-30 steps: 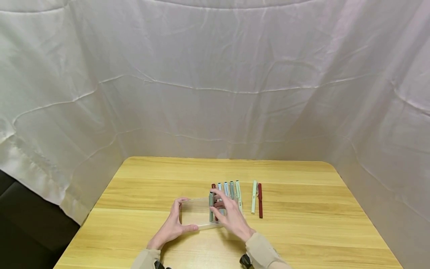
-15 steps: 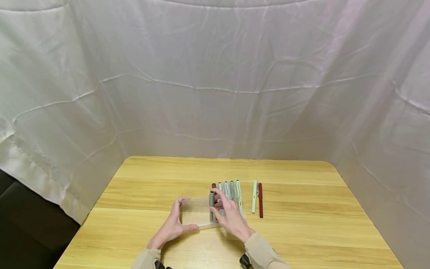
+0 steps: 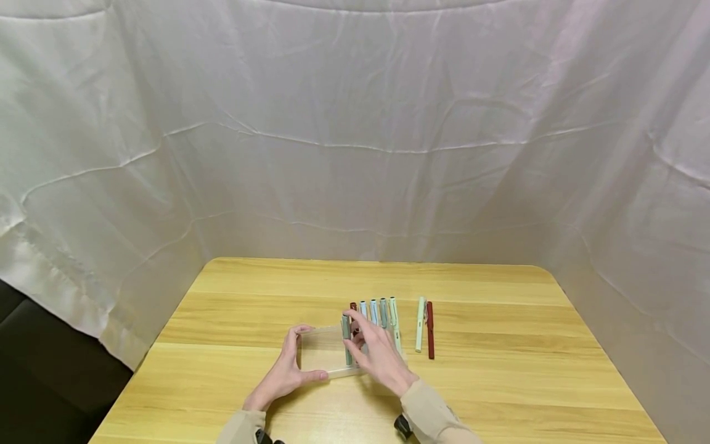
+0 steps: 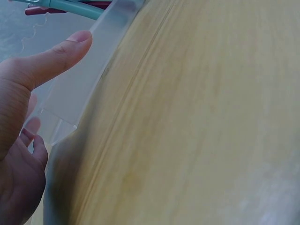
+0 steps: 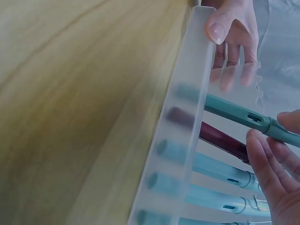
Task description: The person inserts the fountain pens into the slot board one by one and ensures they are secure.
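Your right hand [image 3: 379, 357] has the green pen [image 3: 346, 339] in a narrow pinch, thumb on one side and fingers closed on the other, up at the cap. The pen's tail end shows through the frosted near wall of the clear tray [image 3: 323, 351], apart from and to the left of the dark red pen [image 5: 222, 140]; whether it lies flat on the tray floor, you cannot tell from here. Your left hand [image 3: 291, 367] is spread wide around the tray's left end, thumb on the near wall and fingers at the far left corner. The tray sits slightly nearer the left edge of the desk [image 3: 527, 370] than the right, well in from the far edge.

Expect the green pen to be light and stiff, its smooth barrel likely a little slippery and ready to twist. A light pinch should do, but gripping the cap alone might work it loose; just below the cap's lip looks safer. The tray is probably thin, rigid plastic, light enough to skid on the desk, so hold it by its left corners and don't squeeze the walls hard. The notched edge may be brittle: keep your pressure off it.
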Demonstrator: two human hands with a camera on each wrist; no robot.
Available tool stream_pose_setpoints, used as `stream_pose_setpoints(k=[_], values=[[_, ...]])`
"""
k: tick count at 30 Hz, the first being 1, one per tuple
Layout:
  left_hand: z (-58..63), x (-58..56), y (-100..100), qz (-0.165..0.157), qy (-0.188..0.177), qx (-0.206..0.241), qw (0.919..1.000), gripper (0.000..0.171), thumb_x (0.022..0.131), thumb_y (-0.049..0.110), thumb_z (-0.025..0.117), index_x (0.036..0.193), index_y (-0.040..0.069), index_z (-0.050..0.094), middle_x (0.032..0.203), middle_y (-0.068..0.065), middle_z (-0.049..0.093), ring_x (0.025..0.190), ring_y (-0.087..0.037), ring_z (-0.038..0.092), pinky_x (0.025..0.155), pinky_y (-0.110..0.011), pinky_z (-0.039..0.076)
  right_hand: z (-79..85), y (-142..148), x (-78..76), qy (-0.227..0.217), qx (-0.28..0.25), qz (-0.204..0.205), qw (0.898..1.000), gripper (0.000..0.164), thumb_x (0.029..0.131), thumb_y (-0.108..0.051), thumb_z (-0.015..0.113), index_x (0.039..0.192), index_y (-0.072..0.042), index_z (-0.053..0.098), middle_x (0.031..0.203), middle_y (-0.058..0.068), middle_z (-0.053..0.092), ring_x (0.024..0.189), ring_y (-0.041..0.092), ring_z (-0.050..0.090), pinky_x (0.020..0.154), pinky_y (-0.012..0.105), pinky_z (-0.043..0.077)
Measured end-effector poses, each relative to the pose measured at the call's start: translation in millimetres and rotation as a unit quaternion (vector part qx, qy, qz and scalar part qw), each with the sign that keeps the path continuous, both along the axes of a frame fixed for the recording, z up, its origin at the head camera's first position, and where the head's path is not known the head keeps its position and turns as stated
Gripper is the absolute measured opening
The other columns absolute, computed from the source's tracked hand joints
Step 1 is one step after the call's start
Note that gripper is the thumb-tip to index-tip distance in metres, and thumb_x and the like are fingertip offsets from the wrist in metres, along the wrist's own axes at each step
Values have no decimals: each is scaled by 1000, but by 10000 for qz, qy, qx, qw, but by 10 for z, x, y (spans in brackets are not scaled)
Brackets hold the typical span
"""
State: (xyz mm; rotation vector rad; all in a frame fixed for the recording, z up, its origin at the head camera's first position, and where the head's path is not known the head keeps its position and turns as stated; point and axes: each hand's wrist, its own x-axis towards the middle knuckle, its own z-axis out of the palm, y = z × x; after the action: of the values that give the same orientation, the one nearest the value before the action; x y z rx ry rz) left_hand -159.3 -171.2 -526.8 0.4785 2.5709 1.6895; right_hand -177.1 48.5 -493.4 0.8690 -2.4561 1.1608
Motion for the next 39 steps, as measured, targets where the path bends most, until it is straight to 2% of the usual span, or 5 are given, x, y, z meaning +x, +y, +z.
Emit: stream_pose_setpoints(k=[6,11,18,25,39], values=[[11,5,7,14,54,-37,10000,94,58,20,83,131,6,25,136,-11,26,132,-28,19,112,-52,11,21,-19,-22,84,126,-169,9997,59,79,-13,66,132,-16,38,84,-3,58,57,-2,48,47,6,42],[18,9,7,23,115,-44,9999,94,58,20,83,131,5,26,136,-11,26,132,-28,19,112,-53,11,52,-26,-50,84,330,-338,9989,61,76,-18,69,130,-16,40,81,-5,56,55,-3,45,47,7,41],[-4,3,-2,-42,152,67,9999,95,57,19,83,131,3,25,135,-14,27,131,-28,20,112,-53,10,103,-44,-108,327,695,-496,9958,59,76,-18,70,128,-15,43,71,-7,55,54,-3,42,46,7,38],[5,5,6,-33,127,61,9999,96,57,19,83,131,3,25,136,-16,26,131,-30,20,111,-55,11,132,-49,-128,-29,1018,-638,9928,59,78,-22,68,130,-23,41,62,-15,50,49,-4,40,45,8,38],[-1,5,3,-52,223,104,9997,94,58,20,83,130,2,25,135,-15,26,130,-28,21,111,-52,11,165,-59,-154,-327,1208,-675,9898,60,80,-25,65,133,-25,38,54,-12,49,42,-3,39,37,10,36]])
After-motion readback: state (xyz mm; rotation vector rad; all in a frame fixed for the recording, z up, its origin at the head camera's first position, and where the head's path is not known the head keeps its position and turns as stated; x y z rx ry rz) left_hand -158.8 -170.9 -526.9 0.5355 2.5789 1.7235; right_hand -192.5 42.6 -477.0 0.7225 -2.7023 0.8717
